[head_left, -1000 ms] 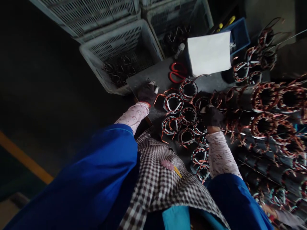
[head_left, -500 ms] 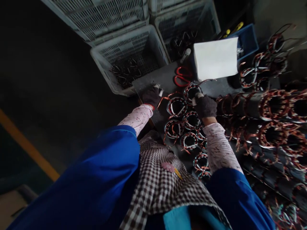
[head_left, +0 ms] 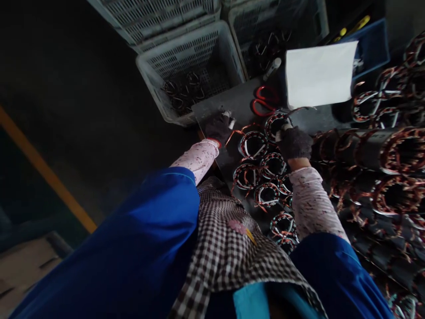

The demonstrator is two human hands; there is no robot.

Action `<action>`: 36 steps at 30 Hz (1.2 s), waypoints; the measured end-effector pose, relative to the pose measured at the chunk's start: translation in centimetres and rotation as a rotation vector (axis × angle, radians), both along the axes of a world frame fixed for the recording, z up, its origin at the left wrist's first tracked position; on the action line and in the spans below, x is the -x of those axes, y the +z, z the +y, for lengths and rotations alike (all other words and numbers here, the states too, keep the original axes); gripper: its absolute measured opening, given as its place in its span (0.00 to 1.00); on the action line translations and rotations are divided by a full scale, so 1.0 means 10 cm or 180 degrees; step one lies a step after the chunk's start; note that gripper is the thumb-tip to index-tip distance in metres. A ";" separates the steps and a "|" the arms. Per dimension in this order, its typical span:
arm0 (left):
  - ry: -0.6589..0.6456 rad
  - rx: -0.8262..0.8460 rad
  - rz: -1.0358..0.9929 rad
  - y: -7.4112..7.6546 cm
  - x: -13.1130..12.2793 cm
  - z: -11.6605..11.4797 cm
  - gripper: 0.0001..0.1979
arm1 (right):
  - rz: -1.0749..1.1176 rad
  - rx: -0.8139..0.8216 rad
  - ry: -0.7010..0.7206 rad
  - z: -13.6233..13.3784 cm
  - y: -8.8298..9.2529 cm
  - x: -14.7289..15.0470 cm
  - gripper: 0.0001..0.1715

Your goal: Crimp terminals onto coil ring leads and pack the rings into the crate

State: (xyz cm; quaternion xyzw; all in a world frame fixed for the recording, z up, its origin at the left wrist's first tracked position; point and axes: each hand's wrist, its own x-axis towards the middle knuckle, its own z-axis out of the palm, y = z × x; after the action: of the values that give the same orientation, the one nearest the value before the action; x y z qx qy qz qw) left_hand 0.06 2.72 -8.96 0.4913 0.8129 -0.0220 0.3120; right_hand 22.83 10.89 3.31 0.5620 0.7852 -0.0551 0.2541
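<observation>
My right hand [head_left: 295,141], in a dark glove with pale fingertips, is closed on the near right rim of a wound motor stator [head_left: 272,128], a ring with copper windings and a dark lead. My left hand [head_left: 218,127], gloved the same way, is low over the table corner with its pale fingertips apart and nothing visible between them. Bent copper wire ends [head_left: 235,134] lie just right of it. Several more stators stand upright close by, among them one with a white strip across its opening [head_left: 253,145]. The glove hides part of the held stator.
Red-handled scissors [head_left: 264,101] and a white-ended tool [head_left: 272,68] lie behind the stators. A white sheet [head_left: 320,74] sits before a blue bin [head_left: 375,48]. A grey crate [head_left: 146,73] with stators adjoins the table [head_left: 212,106]. Stacked stators [head_left: 361,148] fill the right.
The view has shifted, so the table and both hands appear farther right. Against the table, my hands and the stators have hardly moved; the right hand keeps its hold.
</observation>
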 end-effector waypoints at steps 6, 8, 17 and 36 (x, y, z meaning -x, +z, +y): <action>-0.0010 -0.0301 -0.0081 -0.05 0.01 -0.02 0.30 | 0.0257 0.0029 0.0460 -0.26 0.23 0.18 0.28; 0.0017 -0.0310 -0.0113 -0.06 0.01 -0.02 0.30 | 0.0296 0.0402 0.0958 -0.40 0.22 0.22 0.29; -0.0073 -0.0078 0.0048 0.02 -0.01 0.01 0.31 | -0.0035 0.1054 0.1594 -0.55 0.05 0.21 0.23; 0.0056 -0.0210 -0.0226 0.01 0.00 0.01 0.31 | 0.0272 0.0640 0.1003 -1.11 0.51 0.05 0.33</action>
State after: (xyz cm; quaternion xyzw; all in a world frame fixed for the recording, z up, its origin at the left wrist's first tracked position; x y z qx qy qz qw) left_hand 0.01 2.81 -8.85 0.4947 0.8059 0.0250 0.3245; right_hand 22.34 -0.21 8.37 0.4010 0.8641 -0.1167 0.2809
